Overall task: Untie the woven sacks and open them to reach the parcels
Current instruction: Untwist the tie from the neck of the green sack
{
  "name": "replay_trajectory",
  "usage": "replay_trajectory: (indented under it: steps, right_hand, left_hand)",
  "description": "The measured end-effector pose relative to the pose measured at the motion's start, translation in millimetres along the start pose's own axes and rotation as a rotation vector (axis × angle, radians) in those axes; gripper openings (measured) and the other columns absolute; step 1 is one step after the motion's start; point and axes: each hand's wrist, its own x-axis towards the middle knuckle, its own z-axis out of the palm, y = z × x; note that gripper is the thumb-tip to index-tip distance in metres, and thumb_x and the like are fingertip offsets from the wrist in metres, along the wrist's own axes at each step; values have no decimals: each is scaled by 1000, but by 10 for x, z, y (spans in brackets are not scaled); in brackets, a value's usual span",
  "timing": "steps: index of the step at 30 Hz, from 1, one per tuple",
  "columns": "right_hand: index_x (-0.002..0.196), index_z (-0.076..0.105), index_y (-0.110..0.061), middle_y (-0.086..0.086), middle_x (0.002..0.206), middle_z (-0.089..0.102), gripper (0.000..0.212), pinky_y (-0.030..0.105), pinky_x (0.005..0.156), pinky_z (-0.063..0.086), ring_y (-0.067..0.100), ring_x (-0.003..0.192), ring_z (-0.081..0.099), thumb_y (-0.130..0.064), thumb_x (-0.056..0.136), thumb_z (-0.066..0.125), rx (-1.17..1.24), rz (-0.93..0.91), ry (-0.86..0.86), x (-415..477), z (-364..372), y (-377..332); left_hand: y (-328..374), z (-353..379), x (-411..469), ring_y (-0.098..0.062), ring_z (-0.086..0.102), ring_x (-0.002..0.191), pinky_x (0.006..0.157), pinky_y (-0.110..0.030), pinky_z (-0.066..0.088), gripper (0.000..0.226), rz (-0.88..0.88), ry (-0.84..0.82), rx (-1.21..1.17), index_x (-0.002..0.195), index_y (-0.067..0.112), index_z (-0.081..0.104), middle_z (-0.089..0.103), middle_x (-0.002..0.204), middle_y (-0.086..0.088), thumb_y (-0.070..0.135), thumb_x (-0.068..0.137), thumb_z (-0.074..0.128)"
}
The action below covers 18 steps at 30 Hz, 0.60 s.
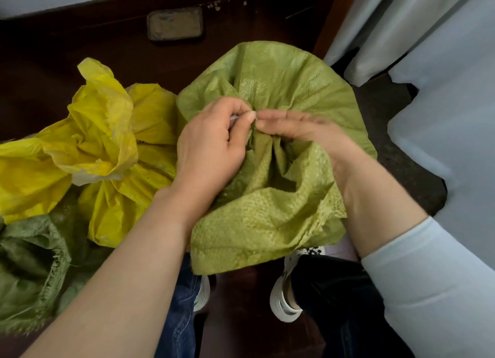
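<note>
A green woven sack (270, 210) stands in front of me, its mouth gathered into a tight bunch at the middle. My left hand (211, 146) pinches a thin pale tie (233, 118) at that bunch between thumb and fingers. My right hand (302, 130) meets it from the right, fingertips closed on the gathered neck beside the tie; it is slightly blurred. The knot itself is hidden under my fingers. No parcels show.
A yellow woven sack (107, 148), tied at its neck, lies to the left. Another green sack (29, 272) with a frayed open mouth sits at the lower left. White curtains (442, 90) hang on the right. My shoes (284, 298) stand on the dark floor below the sack.
</note>
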Motion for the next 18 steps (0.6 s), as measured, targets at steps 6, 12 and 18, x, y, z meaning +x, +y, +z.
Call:
replay_trajectory:
  steps: [6,12,18]
  right_hand:
    - [101,71,-23,-8,101,60,22,14,74,36,1,81,51,-22,79,69,-854,-802,558,-359,26,-197]
    - [113,61,-17,2,100,64,31,35,85,52,19,90,61,-15,82,61,-897,-352,321,-165,49,18]
    - [95,72,-20,-4,85,69,15,36,81,55,14,82,65,-18,80,69,-860,-424,268,-61,-52,35]
  left_hand:
    - [55,-99,30,-15,60,78,63,-32,48,17,94,-87,180,95,17,67,65,91,3,32,89,59]
    - [19,-1,2,-21,65,82,74,-41,53,14,90,-151,86,93,16,68,69,88,-1,27,87,62]
    - [-30,23,1,-20,65,72,68,-41,55,16,80,-147,-24,92,15,66,65,81,2,28,87,58]
